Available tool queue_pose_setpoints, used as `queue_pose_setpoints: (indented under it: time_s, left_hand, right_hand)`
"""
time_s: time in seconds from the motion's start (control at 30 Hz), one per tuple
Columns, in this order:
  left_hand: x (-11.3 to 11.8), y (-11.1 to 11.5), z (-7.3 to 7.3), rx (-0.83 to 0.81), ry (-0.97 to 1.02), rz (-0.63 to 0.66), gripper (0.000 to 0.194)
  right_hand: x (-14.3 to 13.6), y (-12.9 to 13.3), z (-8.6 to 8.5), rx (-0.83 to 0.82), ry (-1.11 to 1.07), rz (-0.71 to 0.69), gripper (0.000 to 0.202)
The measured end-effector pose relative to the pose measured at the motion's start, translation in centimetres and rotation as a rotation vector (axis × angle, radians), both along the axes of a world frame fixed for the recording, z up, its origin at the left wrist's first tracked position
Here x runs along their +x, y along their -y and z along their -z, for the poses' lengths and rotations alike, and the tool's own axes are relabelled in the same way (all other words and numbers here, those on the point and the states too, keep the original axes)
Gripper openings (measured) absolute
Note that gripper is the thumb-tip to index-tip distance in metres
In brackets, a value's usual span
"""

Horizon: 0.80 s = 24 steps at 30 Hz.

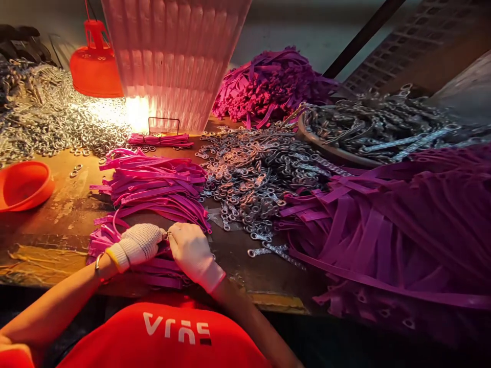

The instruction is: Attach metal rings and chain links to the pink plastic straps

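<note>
My left hand, in a white knitted glove with a yellow cuff, is closed in a pinch. My right hand, in a white glove with a pink cuff, bends in from the other side, its fingers pressed together. The fingertips meet over a tiny metallic bit, too small and covered to name. Under and around both hands lie flat pink-purple straps, partly hidden by them. Just beyond, more pink straps are stacked in a row, some with metal ends.
Short metal chain pieces with ringed ends heap right of centre. Purple straps pile at the right, another purple heap behind. A basin holds metal pieces. Left are an orange bowl, metal rings and a red lamp.
</note>
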<state>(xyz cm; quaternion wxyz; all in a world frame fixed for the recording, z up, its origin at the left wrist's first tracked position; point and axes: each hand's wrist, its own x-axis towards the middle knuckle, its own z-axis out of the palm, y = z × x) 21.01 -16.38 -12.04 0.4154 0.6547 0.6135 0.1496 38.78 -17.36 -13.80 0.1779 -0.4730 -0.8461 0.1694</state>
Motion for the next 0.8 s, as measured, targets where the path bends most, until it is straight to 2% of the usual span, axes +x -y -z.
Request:
queue_pose_setpoints:
  time_s: [0.13,0.23,0.3,0.37,0.47,0.6,0.7,0.8]
  left_hand:
    - [-0.9,2.6,0.2,0.091,-0.017,-0.026,0.013]
    - [-1.3,2.4,-0.1,0.118,0.052,-0.055,0.018]
    - [-1.6,1.1,-0.7,0.02,0.258,-0.156,0.01]
    - [-2.1,-0.8,-1.5,-0.159,0.626,-0.37,0.007]
    - [-2.6,-3.1,-2.5,-0.325,1.169,-0.688,0.014]
    - [-2.0,-3.6,-2.6,-0.406,1.691,-0.876,0.032]
    - [-0.7,-2.8,-1.7,-0.477,1.76,-0.866,0.037]
    - [0.8,-2.0,-0.9,-0.528,1.71,-0.829,0.027]
  right_hand:
    - [-0.9,0.2,0.9,-0.025,0.111,-0.07,0.017]
    - [0.0,1.3,1.3,0.007,0.078,-0.105,0.016]
    - [0.8,1.8,1.3,0.029,0.03,-0.14,0.016]
    - [1.4,1.3,0.9,0.039,-0.067,-0.154,0.015]
    - [2.0,-2.2,-0.1,0.064,-0.213,-0.033,0.019]
    - [1.7,-9.8,-1.4,0.041,-0.107,0.174,0.022]
    - [0.6,-14.0,-1.3,0.002,-0.05,0.215,0.02]
    - [-0.4,-15.3,-0.6,-0.026,-0.025,0.245,0.021]
